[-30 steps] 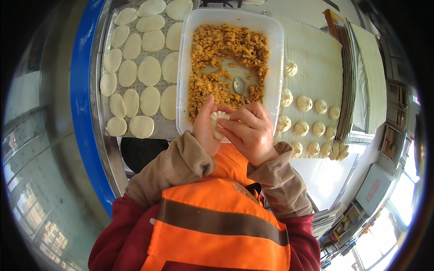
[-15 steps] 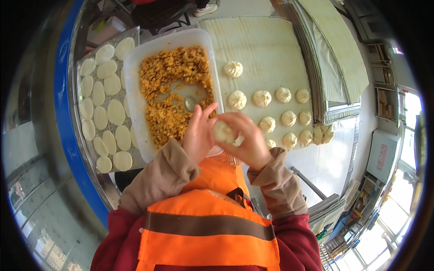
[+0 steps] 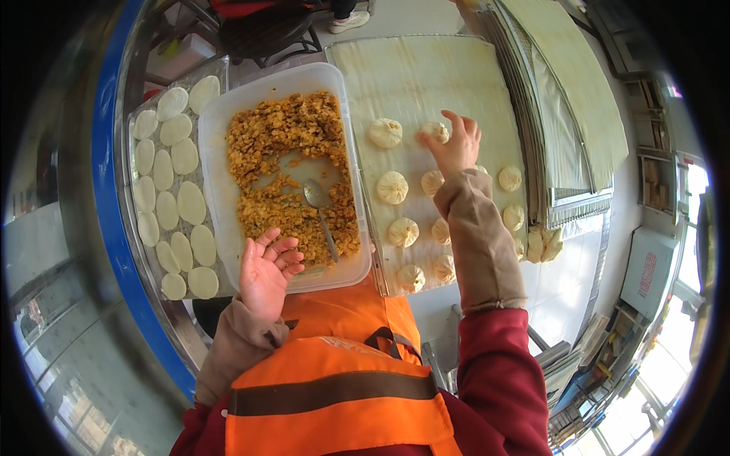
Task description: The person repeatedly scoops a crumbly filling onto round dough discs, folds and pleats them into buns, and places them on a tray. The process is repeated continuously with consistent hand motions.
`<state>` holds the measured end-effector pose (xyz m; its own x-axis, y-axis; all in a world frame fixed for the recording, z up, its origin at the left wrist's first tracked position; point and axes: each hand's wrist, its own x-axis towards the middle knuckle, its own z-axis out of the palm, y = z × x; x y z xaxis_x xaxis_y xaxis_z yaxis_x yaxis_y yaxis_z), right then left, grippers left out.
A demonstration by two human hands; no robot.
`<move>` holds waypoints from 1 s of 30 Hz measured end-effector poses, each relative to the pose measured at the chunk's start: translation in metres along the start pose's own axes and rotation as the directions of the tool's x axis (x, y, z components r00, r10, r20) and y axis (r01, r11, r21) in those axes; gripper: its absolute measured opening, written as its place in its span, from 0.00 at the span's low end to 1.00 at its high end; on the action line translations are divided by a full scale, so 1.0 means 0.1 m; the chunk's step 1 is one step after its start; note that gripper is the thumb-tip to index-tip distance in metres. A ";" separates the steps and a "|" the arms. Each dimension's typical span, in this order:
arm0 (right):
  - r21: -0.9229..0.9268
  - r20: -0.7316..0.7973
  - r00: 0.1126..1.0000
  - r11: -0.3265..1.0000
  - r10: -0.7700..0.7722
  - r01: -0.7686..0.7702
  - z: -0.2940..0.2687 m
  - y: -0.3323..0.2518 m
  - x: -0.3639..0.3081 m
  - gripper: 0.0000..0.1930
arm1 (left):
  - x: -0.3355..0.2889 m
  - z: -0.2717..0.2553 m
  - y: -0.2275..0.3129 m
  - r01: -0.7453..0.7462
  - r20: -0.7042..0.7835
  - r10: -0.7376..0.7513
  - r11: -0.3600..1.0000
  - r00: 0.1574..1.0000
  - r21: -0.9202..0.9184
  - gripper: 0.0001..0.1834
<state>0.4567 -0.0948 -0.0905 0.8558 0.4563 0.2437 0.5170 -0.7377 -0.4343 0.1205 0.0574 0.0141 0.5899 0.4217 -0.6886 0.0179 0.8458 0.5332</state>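
Observation:
My right hand (image 3: pixel 458 146) reaches over the lined tray (image 3: pixel 426 68). Its thumb and fingers are round a pleated stuffed bun (image 3: pixel 436 132), which is at the tray's surface, right of another bun (image 3: pixel 385 132). Palm up and empty, my left hand (image 3: pixel 266 275) has its fingers loosely spread near the front corner of the plastic tub (image 3: pixel 346 91). Crumbly orange-brown filling (image 3: pixel 285 125) lies in that tub, with a metal spoon (image 3: pixel 322 216) resting in it. My right forearm hides part of the rows of buns.
Flat dough rounds (image 3: pixel 192 203) cover a tray at the left, beside a blue table edge (image 3: pixel 109 144). Stacked racks with cloths (image 3: pixel 566 114) stand along the right side of the bun tray. A dark stool (image 3: pixel 266 30) and a person's shoe (image 3: pixel 349 21) are at the far side.
My hands have parted. The right one carried the bun from beside the tub out to the tray; the left drew back toward me and opened. The spoon handle and more buns now show.

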 end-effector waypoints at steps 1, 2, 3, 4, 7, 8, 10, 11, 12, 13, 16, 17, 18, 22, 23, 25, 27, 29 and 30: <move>0.065 -0.052 0.998 0.997 -0.044 0.047 -0.05 -0.04 0.01 0.27 | -0.01 -0.02 0.01 -0.009 0.029 0.009 1.000 1.000 -0.023 0.26; 0.126 0.051 0.995 0.989 -0.080 0.073 -0.07 -0.10 0.03 0.27 | -0.02 -0.04 0.02 -0.010 0.016 0.011 0.999 1.000 -0.031 0.26; 0.203 0.115 0.982 0.971 -0.150 0.124 -0.06 -0.17 0.04 0.26 | -0.02 -0.06 0.03 -0.003 -0.038 0.002 1.000 0.999 -0.023 0.25; 0.296 0.142 0.955 0.931 -0.262 0.212 -0.05 -0.23 0.06 0.26 | -0.02 -0.08 0.04 -0.015 0.003 0.015 0.999 1.000 -0.044 0.25; 0.327 0.236 0.899 0.901 -0.370 0.285 0.17 -0.44 0.14 0.24 | -0.04 -0.17 0.06 -0.053 -0.031 0.051 0.995 0.998 -0.079 0.23; 0.324 0.301 0.877 0.905 -0.375 0.275 0.26 -0.51 0.14 0.24 | -0.08 -0.24 0.08 -0.097 -0.084 0.093 0.994 0.992 -0.042 0.22; 0.285 0.518 0.801 0.943 -0.302 0.171 0.32 -0.51 0.15 0.25 | -0.11 -0.46 0.15 -0.198 -0.165 0.203 0.979 0.965 0.049 0.20; 0.223 0.496 0.826 0.959 -0.268 0.178 0.35 -0.50 0.12 0.25 | -0.13 -0.62 0.19 -0.299 -0.204 0.302 0.953 0.931 0.049 0.17; 0.169 0.497 0.837 0.972 -0.228 0.164 0.38 -0.51 0.09 0.24 | -0.12 -0.80 0.23 -0.310 -0.341 0.329 0.944 0.881 0.111 0.16; 0.140 0.466 0.857 0.975 -0.219 0.173 0.39 -0.52 0.07 0.24 | -0.12 -1.02 0.28 -0.324 -0.434 0.364 0.931 0.824 0.167 0.15; 0.102 0.220 0.938 0.963 -0.268 0.251 0.29 -0.69 -0.01 0.23 | -0.02 -1.69 0.37 -0.306 -0.559 0.416 0.909 0.718 0.284 0.14; 0.155 0.080 0.945 0.941 -0.316 0.302 0.21 -0.79 -0.05 0.21 | 0.07 -1.86 0.37 -0.294 -0.574 0.426 0.904 0.699 0.311 0.14; 0.186 0.011 0.961 0.945 -0.276 0.269 0.07 -0.89 -0.10 0.20 | 0.20 -1.99 0.35 -0.300 -0.471 0.497 0.850 0.729 0.432 0.16; 0.413 0.172 0.927 0.878 -0.334 0.240 -0.35 -1.45 -0.76 0.06 | 0.68 -2.20 0.35 -0.249 0.029 0.621 0.270 0.783 0.930 0.23; 0.449 0.279 0.865 0.853 -0.416 0.266 -0.38 -1.58 -0.97 0.04 | 0.76 -2.17 0.36 -0.264 0.216 0.617 -0.015 0.757 0.965 0.25; 0.140 0.608 0.727 0.945 -0.318 0.297 -0.31 -1.76 -1.31 0.09 | 0.86 -2.07 0.41 -0.126 0.143 0.516 -0.067 0.845 0.990 0.25; -0.089 0.762 0.635 0.949 -0.130 0.301 -0.13 -1.84 -1.45 0.13 | 0.91 -1.95 0.50 -0.045 0.097 0.458 -0.122 0.883 0.991 0.24; -0.159 0.781 0.622 0.946 -0.055 0.283 0.01 -1.82 -1.50 0.15 | 0.94 -1.86 0.60 0.049 0.011 0.390 -0.144 0.921 0.988 0.20; -0.155 0.769 0.637 0.951 -0.054 0.268 0.07 -1.81 -1.50 0.16 | 0.96 -1.85 0.67 0.046 0.009 0.323 -0.163 0.946 0.985 0.19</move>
<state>0.2349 -0.0260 -0.0539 0.5034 0.7132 -0.4878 0.7238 -0.6564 -0.2129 0.0291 0.2143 -0.1068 0.5714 0.6695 -0.4746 0.8199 -0.4409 0.3653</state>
